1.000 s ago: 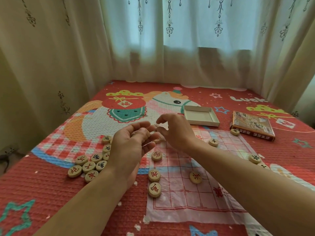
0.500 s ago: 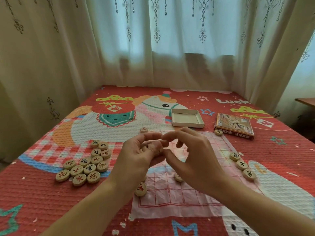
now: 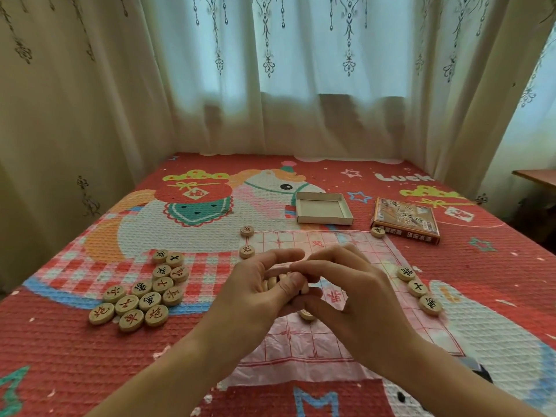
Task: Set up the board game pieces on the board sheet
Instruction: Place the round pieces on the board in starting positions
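A thin plastic board sheet (image 3: 379, 254) with a red grid lies on the red blanket. My left hand (image 3: 255, 293) is cupped above it and holds several round wooden pieces (image 3: 275, 281). My right hand (image 3: 355, 293) meets it, fingertips curled onto those held pieces. A heap of several wooden pieces (image 3: 144, 293) lies left of the sheet. Three pieces (image 3: 418, 288) sit in a row at the sheet's right edge, two (image 3: 247, 240) at its far left corner, one (image 3: 377, 232) at its far right. One piece (image 3: 307, 314) on the sheet peeks out beneath my hands.
An open cardboard tray (image 3: 323, 207) and the printed game box (image 3: 406, 219) lie beyond the sheet. Curtains enclose the blanket on the far side and both flanks. A wooden table corner (image 3: 538, 177) shows at the right.
My right hand pulled back from the sheet's far side to my left hand, and both now meet over the sheet's middle. The view has shifted, so everything sits lower and further left.
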Available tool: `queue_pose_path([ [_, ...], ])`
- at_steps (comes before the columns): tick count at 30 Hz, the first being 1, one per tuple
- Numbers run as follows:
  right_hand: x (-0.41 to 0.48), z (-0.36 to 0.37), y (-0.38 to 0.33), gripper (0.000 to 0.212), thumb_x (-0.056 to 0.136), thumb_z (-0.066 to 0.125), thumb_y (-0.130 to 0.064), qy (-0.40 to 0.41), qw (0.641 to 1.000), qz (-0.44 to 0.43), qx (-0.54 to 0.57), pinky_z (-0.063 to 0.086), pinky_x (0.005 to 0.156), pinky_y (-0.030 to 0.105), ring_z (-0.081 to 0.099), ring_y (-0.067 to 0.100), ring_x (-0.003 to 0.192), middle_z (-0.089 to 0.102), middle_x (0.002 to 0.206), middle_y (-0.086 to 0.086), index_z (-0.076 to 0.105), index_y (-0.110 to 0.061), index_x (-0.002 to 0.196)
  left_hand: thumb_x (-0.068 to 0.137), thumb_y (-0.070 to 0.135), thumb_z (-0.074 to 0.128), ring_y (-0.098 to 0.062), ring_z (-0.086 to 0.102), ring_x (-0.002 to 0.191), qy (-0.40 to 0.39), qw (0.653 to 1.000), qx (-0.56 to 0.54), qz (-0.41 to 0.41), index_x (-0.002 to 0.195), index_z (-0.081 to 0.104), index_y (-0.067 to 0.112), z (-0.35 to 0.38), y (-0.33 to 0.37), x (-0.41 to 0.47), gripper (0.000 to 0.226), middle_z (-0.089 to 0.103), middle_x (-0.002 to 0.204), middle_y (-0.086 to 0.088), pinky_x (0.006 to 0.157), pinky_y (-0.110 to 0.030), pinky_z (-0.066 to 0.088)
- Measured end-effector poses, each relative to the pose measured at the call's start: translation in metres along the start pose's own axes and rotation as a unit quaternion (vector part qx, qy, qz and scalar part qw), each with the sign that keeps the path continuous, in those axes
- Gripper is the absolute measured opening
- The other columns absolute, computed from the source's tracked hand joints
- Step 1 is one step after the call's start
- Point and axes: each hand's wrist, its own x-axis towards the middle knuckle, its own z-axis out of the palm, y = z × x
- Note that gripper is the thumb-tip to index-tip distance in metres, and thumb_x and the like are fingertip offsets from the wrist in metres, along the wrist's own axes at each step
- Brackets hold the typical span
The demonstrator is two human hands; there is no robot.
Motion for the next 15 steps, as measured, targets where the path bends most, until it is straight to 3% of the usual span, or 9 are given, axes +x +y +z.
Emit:
queue_pose_path([
  [7, 0.002, -0.010, 0.007, 0.034, 0.078, 0.086, -0.031, 0.022, 1.000, 0.019, 0.000, 0.048, 0.082, 0.020, 0.061, 0.007, 0.101, 0.067, 0.101, -0.019, 0.076, -0.027, 0.110, 0.097, 0.007, 0.060, -0.025, 0.076, 0.100, 0.015, 1.000, 0.011, -0.001, 0.125, 0.063, 0.017, -0.005, 0.004, 0.003, 0.030, 0.078, 0.107, -0.010, 0.089, -0.036, 0.061],
  [15, 0.001, -0.012, 0.008, 0.032, 0.078, 0.088, -0.027, 0.028, 0.999, 0.040, -0.004, 0.039, 0.081, 0.006, 0.059, 0.001, 0.096, 0.066, 0.100, -0.020, 0.076, -0.027, 0.108, 0.101, 0.007, 0.054, -0.022, 0.076, 0.099, 0.045, 0.999, 0.017, 0.011, 0.123, 0.063, 0.016, -0.006, 0.007, 0.003, 0.026, 0.078, 0.108, -0.007, 0.090, -0.035, 0.061],
])
